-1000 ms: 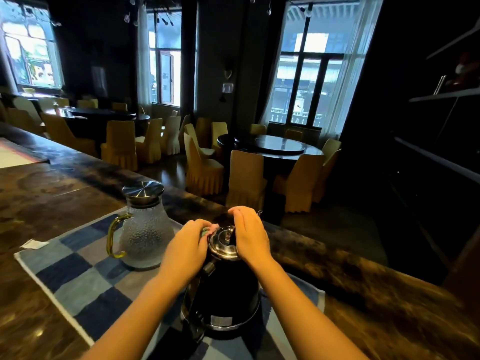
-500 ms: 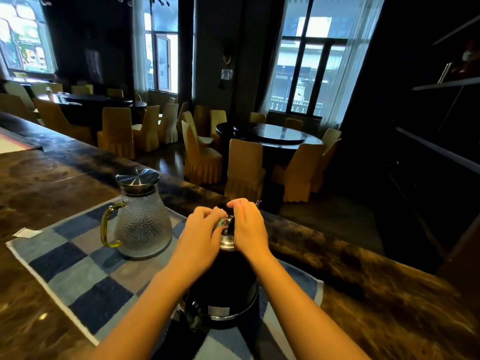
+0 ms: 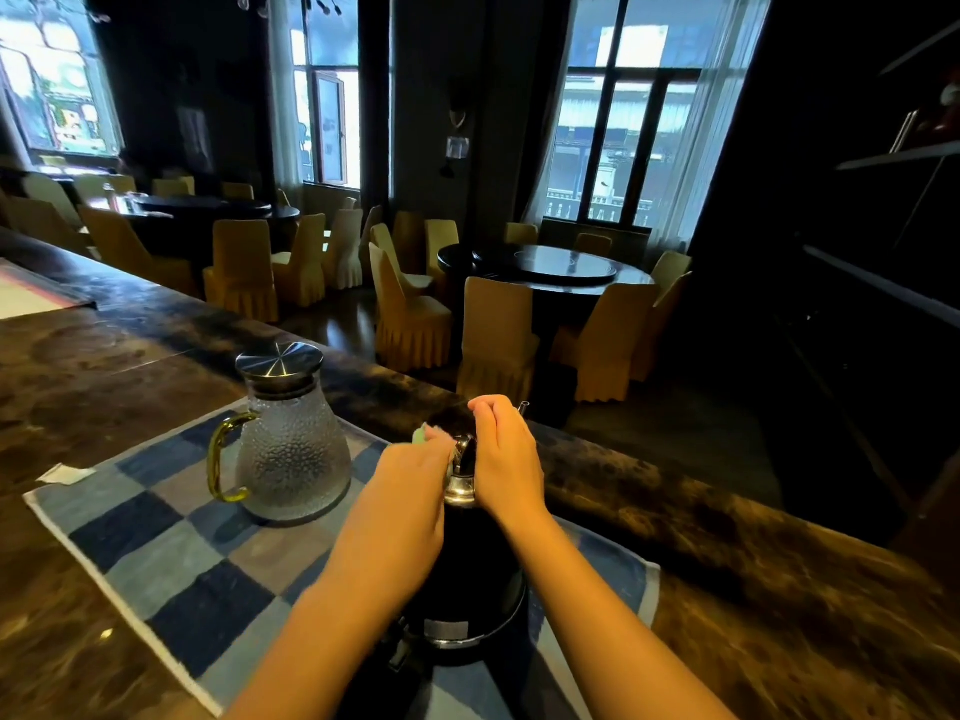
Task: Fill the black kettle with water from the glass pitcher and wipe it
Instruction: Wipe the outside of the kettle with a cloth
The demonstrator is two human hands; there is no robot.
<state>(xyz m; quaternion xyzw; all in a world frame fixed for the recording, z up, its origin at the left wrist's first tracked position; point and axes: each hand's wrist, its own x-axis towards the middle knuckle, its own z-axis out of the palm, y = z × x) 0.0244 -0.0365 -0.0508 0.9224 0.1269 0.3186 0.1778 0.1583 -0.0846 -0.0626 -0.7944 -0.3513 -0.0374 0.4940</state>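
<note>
The black kettle stands on its base on a blue checked mat, its shiny lid between my hands. My left hand presses a small green and pink cloth against the left of the lid. My right hand curls over the kettle's top on the right, fingers bent around its upper part. The glass pitcher, textured, with a metal lid and yellow handle, stands on the mat to the kettle's left, apart from my hands.
The mat lies on a dark marbled counter. A small white paper scrap sits at the mat's left corner. Beyond the counter edge are round tables with yellow-covered chairs and tall windows.
My left hand slid along the lid's left side, and the cloth's tip now shows beyond its fingers. The right hand stays on the kettle's top. The camera tilted slightly.
</note>
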